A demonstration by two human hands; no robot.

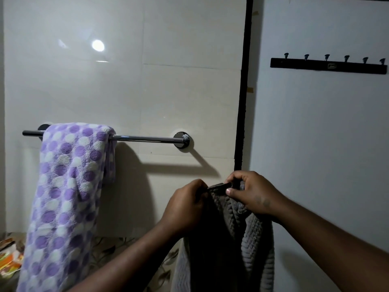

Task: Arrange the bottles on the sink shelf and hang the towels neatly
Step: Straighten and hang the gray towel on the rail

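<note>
A purple-and-white dotted towel [67,186] hangs over the left part of a chrome towel bar [147,138] on the tiled wall. Below the bar's right end, both hands hold up a grey ribbed towel [231,239] by its top edge. My left hand [185,205] pinches the edge on the left. My right hand [250,192] grips it on the right, thumb on the hem. The grey towel hangs down between my forearms. No bottles or sink shelf are in view.
A black hook rail [328,65] with several empty hooks is mounted on the white wall at the upper right. A dark vertical strip [244,81] divides tiles from that wall. Patterned fabric [10,256] lies at the lower left.
</note>
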